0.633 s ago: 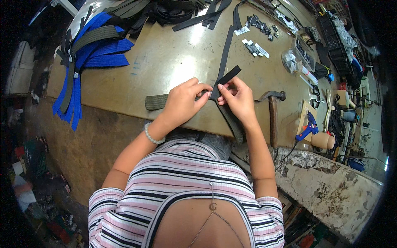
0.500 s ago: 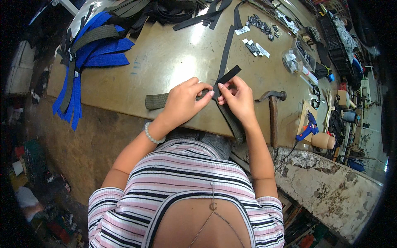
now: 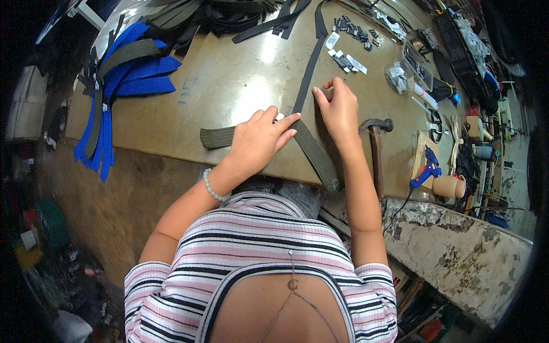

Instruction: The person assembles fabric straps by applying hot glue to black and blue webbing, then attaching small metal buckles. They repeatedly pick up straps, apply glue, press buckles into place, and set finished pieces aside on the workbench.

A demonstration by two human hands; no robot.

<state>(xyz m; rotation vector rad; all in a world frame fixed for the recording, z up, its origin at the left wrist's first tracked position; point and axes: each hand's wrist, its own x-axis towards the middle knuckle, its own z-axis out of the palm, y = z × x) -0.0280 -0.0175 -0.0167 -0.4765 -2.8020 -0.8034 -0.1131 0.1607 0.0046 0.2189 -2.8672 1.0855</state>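
Observation:
My left hand (image 3: 257,140) lies over a folded olive webbing strap (image 3: 216,138), thumb and index finger stretched out and apart, their tips pressing on it near the fold. A small white piece (image 3: 279,118) shows by its fingers. From the fold, the strap's other leg (image 3: 315,155) slants toward me over the table edge. A narrow black strap (image 3: 309,74) runs away from the fold to the far side. Just right of it, my right hand (image 3: 340,111) is raised with thumb and index finger apart, and nothing shows between them.
A hammer (image 3: 376,151) lies right of my right hand. Farther right are a blue glue gun (image 3: 426,168) and a brown roll (image 3: 449,186). Small black pieces and white labels (image 3: 347,61) lie at the far right. Blue straps (image 3: 140,77) are heaped far left on the table (image 3: 223,74).
My right hand has let go of the black strap's short end and moved up and right; that end no longer shows. My left thumb and index finger have spread apart on the olive strap.

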